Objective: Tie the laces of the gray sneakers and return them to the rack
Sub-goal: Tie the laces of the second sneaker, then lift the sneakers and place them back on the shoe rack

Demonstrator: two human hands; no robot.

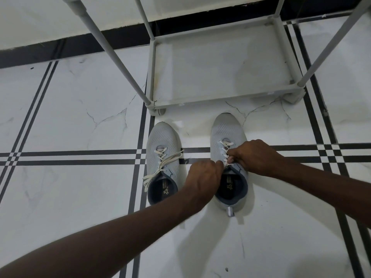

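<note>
So both gray sneakers sit on the floor just in front of the rack point(220, 63), toes pointing at it, side by side with a gap between them. The right sneaker point(227, 135) is the one being worked on: both hands meet over its lacing, just above the tongue. The right hand point(255, 157) is closed, thumb and fingers pinching the white laces point(225, 146) near the top eyelets. The left hand point(202, 175) comes in from the other side, fingers curled and pinched onto the same laces right beside the right hand (can't make out the knot itself, the fingers cover it).

The left sneaker point(162, 141) is untouched, its loose laces point(160, 167) spilling untied over the side and across the dark opening.

The rack's bottom shelf has nothing on it, and its gray poles rise up out of view. Everything rests on a white marble-look tile floor point(70, 117) with black double stripes, one pair of stripes running under both sneakers.
</note>
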